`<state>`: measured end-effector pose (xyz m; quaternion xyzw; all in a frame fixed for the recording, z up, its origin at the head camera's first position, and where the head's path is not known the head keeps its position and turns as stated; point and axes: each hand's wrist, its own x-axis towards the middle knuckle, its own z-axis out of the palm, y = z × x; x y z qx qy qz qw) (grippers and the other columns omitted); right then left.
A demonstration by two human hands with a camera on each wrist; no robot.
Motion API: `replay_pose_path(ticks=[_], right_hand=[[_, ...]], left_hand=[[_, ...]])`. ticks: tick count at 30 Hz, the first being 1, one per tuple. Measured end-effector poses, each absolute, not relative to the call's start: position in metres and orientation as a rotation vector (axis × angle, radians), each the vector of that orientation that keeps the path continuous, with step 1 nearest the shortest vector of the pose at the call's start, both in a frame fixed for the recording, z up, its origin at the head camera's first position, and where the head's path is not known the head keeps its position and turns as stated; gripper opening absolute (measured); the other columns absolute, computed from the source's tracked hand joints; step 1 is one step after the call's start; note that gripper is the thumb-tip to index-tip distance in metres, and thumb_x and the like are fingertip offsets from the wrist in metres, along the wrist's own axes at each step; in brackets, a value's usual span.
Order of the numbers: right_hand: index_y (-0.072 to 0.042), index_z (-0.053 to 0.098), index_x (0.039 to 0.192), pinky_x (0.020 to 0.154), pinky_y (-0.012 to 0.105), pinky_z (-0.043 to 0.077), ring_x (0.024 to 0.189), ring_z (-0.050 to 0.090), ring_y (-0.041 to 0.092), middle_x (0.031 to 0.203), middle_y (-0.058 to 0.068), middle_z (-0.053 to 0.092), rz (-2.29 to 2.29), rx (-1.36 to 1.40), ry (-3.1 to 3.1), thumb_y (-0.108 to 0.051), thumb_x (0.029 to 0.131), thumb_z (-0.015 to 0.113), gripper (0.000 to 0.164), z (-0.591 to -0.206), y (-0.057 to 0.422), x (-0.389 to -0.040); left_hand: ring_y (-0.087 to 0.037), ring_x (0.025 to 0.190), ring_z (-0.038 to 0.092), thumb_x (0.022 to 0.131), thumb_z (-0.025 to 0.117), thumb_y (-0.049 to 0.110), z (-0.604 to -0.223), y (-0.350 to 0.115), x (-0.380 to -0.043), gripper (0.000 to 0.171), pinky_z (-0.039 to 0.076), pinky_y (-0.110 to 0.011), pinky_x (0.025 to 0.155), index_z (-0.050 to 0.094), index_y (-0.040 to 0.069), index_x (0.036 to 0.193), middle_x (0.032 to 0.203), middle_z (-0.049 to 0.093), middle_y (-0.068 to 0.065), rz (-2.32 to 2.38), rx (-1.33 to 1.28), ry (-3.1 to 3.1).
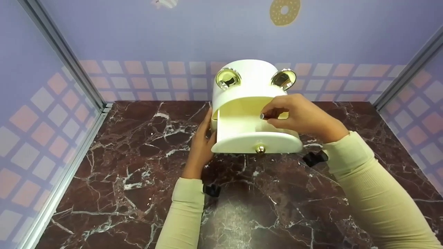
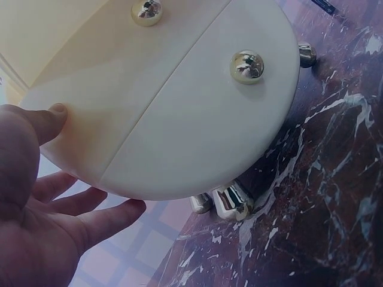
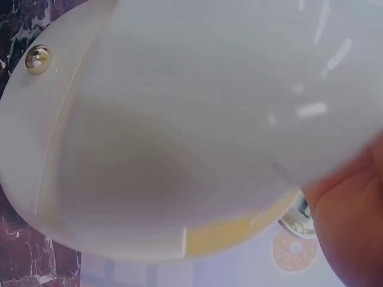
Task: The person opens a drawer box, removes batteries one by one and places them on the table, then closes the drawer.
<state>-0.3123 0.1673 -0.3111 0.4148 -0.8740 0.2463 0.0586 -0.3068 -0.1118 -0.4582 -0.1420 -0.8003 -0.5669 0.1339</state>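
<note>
A cream storage box with two round gold ears stands near the back of the table. Its upper drawer is pulled out, a gold knob on the front. My left hand rests along the box's left side. In the left wrist view, the thumb touches the front and straight fingers lie by the rounded edge. Above the drawer, my right hand pinches a small dark object with a silvery end between thumb and fingers; its kind cannot be made out. The right wrist view shows only part of that hand.
Below the upper drawer is a second front with its own knob, over short metallic feet. The dark marbled table is bounded by patterned purple walls with metal corner posts. Black straps sit at both wrists.
</note>
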Motion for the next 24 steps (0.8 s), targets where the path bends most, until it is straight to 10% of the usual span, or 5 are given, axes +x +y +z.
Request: replay_pose_path(ticks=[24], right_hand=[[-0.014, 0.076, 0.103, 0.072, 0.014, 0.055, 0.082, 0.063, 0.001, 0.098, -0.002, 0.073, 0.891, 1.059, -2.554, -0.007, 0.08, 0.077, 0.023, -0.306, 0.205, -0.297]], left_hand=[[-0.021, 0.142, 0.036, 0.1, 0.05, 0.009, -0.458, -0.112, -0.308, 0.067, 0.036, -0.04, 0.115, 0.021, 0.031, 0.155, 0.16, 0.027, 0.002, -1.64, -0.45, -2.299]])
